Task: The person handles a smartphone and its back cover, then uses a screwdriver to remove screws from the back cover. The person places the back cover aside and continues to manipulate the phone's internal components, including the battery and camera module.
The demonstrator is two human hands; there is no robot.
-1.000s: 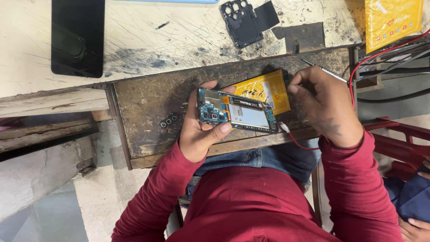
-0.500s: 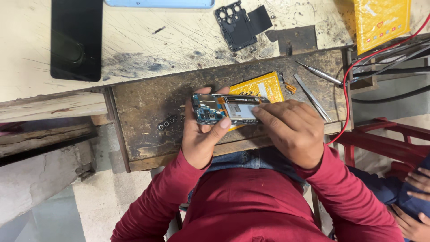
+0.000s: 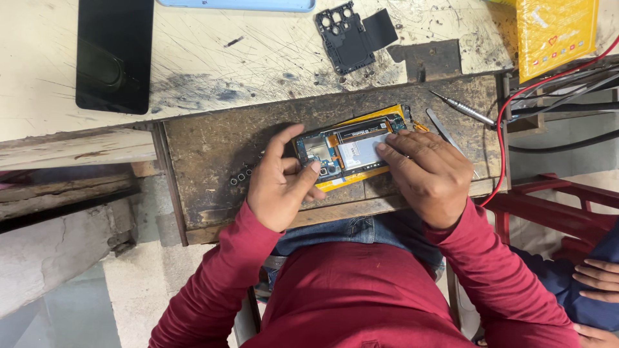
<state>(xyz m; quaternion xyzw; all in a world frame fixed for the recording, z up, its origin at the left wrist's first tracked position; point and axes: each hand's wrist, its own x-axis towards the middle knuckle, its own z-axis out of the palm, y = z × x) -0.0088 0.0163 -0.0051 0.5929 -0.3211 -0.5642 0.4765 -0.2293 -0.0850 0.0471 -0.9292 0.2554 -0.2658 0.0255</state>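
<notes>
Scratched worn bench (image 3: 213, 138), both hands on opened phone (image 3: 348, 153), screwdriver (image 3: 463, 108) nearby

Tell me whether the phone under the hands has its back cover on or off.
Off. The phone lies flat with circuit board and battery exposed, left hand and right hand pressing on it.

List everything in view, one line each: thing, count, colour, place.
opened phone: 1, blue board and pale battery, on the wooden board under both hands
yellow pad: 1, under the phone
wooden board: 1, dark brown, over the lap
black phone: 1, upper left of table
black camera cover: 1, top centre
yellow packet: 1, top right
screwdriver: 1, silver, right of board
tweezers: 1, silver, beside right hand
red wire: 1, right edge
small screws: several, dark, left of left hand
left hand: 1, on phone's left end
right hand: 1, fingers on battery
</notes>
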